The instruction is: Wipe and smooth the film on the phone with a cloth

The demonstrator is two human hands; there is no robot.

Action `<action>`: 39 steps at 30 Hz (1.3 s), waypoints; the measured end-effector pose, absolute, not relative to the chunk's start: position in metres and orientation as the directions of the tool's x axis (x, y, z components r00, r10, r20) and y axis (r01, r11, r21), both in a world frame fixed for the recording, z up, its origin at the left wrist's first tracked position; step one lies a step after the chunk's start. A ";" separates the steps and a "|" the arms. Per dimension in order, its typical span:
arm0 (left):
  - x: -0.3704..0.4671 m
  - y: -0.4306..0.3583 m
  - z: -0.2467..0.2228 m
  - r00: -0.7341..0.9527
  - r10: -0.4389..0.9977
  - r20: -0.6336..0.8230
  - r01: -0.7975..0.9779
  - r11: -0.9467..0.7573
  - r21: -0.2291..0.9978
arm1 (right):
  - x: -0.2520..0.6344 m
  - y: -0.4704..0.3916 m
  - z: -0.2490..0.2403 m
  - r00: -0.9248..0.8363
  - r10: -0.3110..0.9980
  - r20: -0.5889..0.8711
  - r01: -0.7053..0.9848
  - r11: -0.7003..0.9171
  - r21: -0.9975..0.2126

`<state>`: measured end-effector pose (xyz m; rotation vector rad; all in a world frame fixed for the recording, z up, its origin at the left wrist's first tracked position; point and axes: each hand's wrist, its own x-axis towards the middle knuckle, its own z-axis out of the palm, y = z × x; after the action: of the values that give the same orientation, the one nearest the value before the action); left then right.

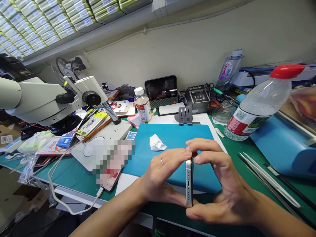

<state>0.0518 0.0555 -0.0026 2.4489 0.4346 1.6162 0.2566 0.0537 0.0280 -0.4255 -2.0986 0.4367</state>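
Observation:
Between my two hands a smartphone (189,184) is held edge-on, its bottom edge with the charging port and speaker holes facing me. My left hand (160,174), with a ring on one finger, grips it from the left, fingers at its upper end and thumb low down. From the right, my right hand (227,184) pinches the same phone, fingertips at the top and thumb at the bottom. The phone's screen and back are hardly visible at this angle. Beyond the hands lies a blue mat (143,164) with a crumpled white tissue (157,143) on it.
A microscope (44,98) stands at left, near another phone (111,177) on a white cable (53,187). Right of my hands are a red-capped bottle (259,102), tweezers (269,181) and a blue machine (283,141). Behind the mat stand a small bottle (143,107) and a phone stand (185,115).

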 end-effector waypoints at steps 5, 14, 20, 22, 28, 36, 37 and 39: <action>0.051 0.055 -0.005 0.365 0.335 0.868 0.132 -0.942 0.308 | 0.257 0.054 0.027 -0.502 0.454 0.736 0.125 0.881 -0.457; 0.052 0.053 -0.008 0.341 0.345 0.875 0.166 -0.938 0.305 | 0.256 0.054 0.030 -0.481 0.459 0.747 0.107 0.877 -0.469; 0.052 0.052 -0.007 0.357 0.316 0.879 0.161 -0.948 0.275 | 0.258 0.055 0.031 -0.497 0.420 0.759 0.112 0.899 -0.424; 0.052 0.051 -0.007 0.358 0.326 0.875 0.177 -0.944 0.279 | 0.258 0.056 0.031 -0.496 0.417 0.761 0.114 0.901 -0.419; 0.049 0.050 -0.006 0.358 0.343 0.868 0.181 -0.938 0.296 | 0.258 0.056 0.032 -0.499 0.419 0.758 0.096 0.897 -0.432; 0.049 0.049 -0.004 0.363 0.332 0.871 0.157 -0.943 0.294 | 0.259 0.056 0.032 -0.511 0.403 0.759 0.071 0.900 -0.430; 0.049 0.049 -0.004 0.360 0.332 0.872 0.157 -0.943 0.294 | 0.258 0.056 0.032 -0.512 0.400 0.761 0.068 0.901 -0.428; 0.049 0.049 -0.004 0.357 0.337 0.871 0.169 -0.940 0.295 | 0.258 0.057 0.031 -0.512 0.388 0.766 0.059 0.906 -0.419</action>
<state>0.0486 0.0485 -0.0041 2.4567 0.4621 1.6344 0.2579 0.0566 0.0314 -0.3198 -2.0828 0.4223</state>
